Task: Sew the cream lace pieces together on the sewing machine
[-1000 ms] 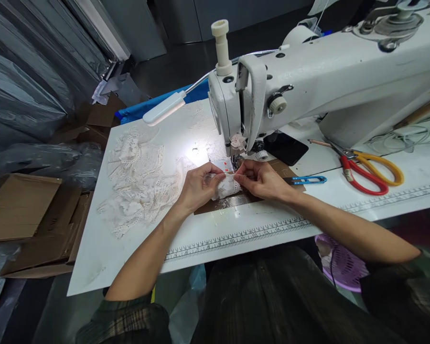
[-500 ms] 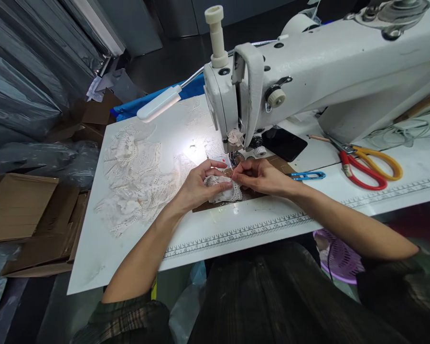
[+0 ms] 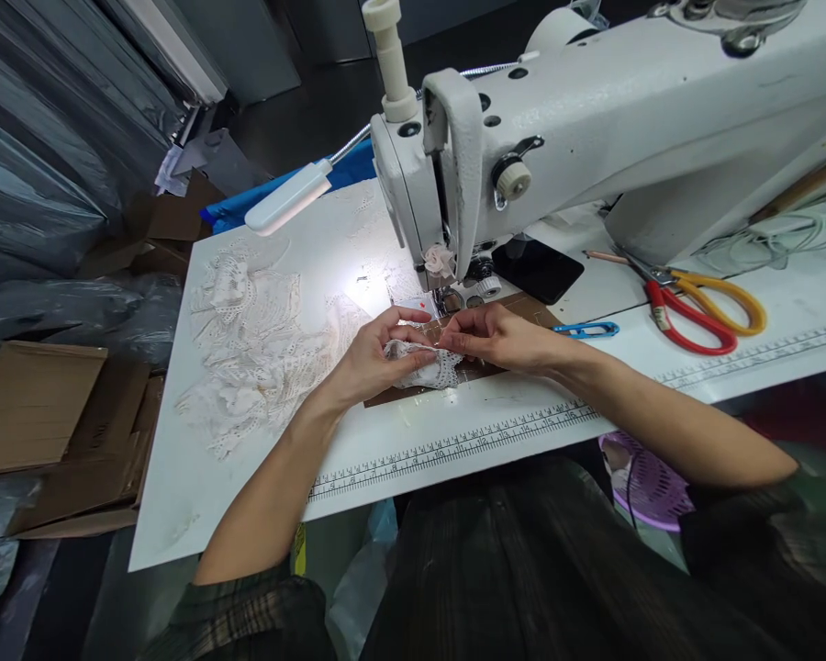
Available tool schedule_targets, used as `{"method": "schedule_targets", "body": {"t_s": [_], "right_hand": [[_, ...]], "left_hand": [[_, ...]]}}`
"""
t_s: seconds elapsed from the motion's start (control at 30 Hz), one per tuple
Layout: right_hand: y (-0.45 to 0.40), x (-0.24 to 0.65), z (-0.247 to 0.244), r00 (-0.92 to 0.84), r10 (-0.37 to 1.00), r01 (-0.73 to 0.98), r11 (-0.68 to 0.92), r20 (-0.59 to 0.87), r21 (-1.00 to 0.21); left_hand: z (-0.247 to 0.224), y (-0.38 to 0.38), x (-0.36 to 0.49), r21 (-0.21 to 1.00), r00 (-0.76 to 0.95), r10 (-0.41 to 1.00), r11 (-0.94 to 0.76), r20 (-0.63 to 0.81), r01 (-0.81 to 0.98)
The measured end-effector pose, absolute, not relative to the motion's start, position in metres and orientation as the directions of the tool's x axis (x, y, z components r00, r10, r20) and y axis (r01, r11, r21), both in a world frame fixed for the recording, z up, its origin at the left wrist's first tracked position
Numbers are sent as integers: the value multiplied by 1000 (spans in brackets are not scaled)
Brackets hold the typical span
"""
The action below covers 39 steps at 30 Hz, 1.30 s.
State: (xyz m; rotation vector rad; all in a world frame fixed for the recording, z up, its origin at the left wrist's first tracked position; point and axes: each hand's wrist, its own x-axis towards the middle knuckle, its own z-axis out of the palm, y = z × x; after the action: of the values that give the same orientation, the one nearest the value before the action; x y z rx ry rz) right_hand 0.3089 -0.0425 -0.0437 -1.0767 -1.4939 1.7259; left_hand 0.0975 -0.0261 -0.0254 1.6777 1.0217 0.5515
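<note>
As lace (image 3: 435, 374) shifts back from the sewing machine (image 3: 592, 119), left hand (image 3: 366, 363) and right hand (image 3: 506, 340) pinch it; stitching seems paused.

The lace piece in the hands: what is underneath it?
A brown sheet shows around the lace piece. What lies directly below is covered by the lace and the left hand, so whether lace and sheet touch cannot be told.

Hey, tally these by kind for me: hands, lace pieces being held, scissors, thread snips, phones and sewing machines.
Hands: 2 (left hand, right hand)
Held lace piece: 1
Pair of scissors: 1
Blue thread snips: 1
Black phone: 1
White sewing machine: 1
Total: 7
</note>
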Motion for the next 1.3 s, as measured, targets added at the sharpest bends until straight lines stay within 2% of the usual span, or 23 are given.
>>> {"method": "schedule_targets", "body": {"t_s": [0.13, 0.3, 0.57, 0.87, 1.3], "right_hand": [[-44, 306, -44, -417, 906, 41, -65, -77, -997], [-44, 311, -40, -495, 859, 58, -118, -132, -991], [-44, 314, -45, -563, 823, 96, -25, -75, -995], [-47, 309, -50, -462, 886, 193, 52, -44, -980], [-47, 316, -42, -502, 861, 290, 251, 77, -924]], "left_hand": [[-27, -26, 97, 930, 528, 844, -111, -98, 351], [-25, -27, 97, 933, 527, 841, -84, -122, 350], [-24, -27, 99, 936, 522, 842, -66, -133, 345], [-28, -27, 97, 922, 549, 826, -100, -132, 373], [-27, -27, 97, 926, 567, 816, -120, -113, 357]]}}
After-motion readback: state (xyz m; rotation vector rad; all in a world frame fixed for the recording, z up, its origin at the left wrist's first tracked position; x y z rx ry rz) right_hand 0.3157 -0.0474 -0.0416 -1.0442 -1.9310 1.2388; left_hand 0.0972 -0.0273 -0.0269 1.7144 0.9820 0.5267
